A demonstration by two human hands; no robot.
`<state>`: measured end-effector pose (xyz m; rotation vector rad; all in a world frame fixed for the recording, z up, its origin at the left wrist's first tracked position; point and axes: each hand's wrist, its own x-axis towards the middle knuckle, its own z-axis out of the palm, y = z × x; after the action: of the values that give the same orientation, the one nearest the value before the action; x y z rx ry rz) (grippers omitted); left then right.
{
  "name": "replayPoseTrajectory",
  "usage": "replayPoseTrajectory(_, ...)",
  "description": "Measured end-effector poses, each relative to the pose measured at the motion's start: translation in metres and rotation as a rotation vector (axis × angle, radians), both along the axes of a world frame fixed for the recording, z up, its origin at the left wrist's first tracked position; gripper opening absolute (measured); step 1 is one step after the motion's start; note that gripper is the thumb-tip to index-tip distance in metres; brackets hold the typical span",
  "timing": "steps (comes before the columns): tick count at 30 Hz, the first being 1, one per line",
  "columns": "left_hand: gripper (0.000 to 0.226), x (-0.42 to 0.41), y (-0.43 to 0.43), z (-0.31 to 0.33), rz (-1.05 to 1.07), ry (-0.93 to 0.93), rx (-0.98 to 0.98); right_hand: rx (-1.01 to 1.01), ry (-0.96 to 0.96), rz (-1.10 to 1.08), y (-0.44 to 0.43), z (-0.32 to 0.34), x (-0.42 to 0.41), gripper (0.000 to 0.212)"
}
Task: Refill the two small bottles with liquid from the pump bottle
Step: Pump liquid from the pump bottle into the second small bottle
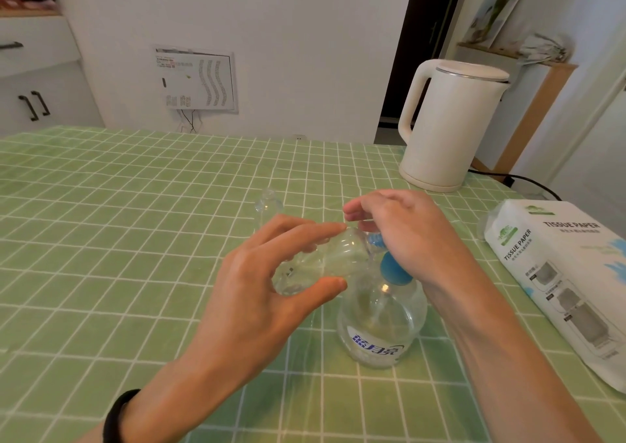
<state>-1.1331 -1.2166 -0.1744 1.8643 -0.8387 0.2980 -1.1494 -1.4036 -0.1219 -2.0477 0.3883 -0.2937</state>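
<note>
Soft, even, fairly bright light leaves only faint, diffuse shadows on the green checked tablecloth (pixel 135 239). A small glint sits on the clear plastic pump bottle with a blue collar (pixel 382 320). The small clear plastic bottle (pixel 325 259) looks smeared and soft. Wide-angle distortion bows the cloth's grid lines and tilts the white cabinet (pixel 40 80) at the left edge.

On the green checked table (pixel 135 205), the left hand (pixel 257 286) holds a clear small bottle (pixel 325 263) on its side between thumb and fingers, its mouth up against the blue pump (pixel 394 268). The right hand (pixel 406 229) lies over the pump bottle (pixel 382 324) top, fingers bent round it. A second small bottle (pixel 269 203) stands just beyond. A white kettle (pixel 450 124) sits far right, a tissue pack (pixel 559 273) nearer right.
</note>
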Motion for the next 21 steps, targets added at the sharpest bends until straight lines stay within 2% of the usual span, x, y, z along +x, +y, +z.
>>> replayPoseTrajectory(5, 0.053, 0.0032, -0.0003, -0.0045, 0.009, 0.018, 0.013, 0.054, 0.026, -0.001, 0.0002, -0.005, 0.0031, 0.036)
replayPoseTrajectory(15, 0.053, -0.0009, 0.0002, -0.0002, 0.011, 0.01, 0.005, 0.013, -0.025, -0.012, 0.0002, -0.0009, 0.0006, 0.03)
replayPoseTrajectory(21, 0.051, 0.001, -0.0006, -0.0044, 0.011, 0.037, 0.003, 0.054, 0.046, 0.002, -0.0007, -0.0044, 0.0023, 0.033)
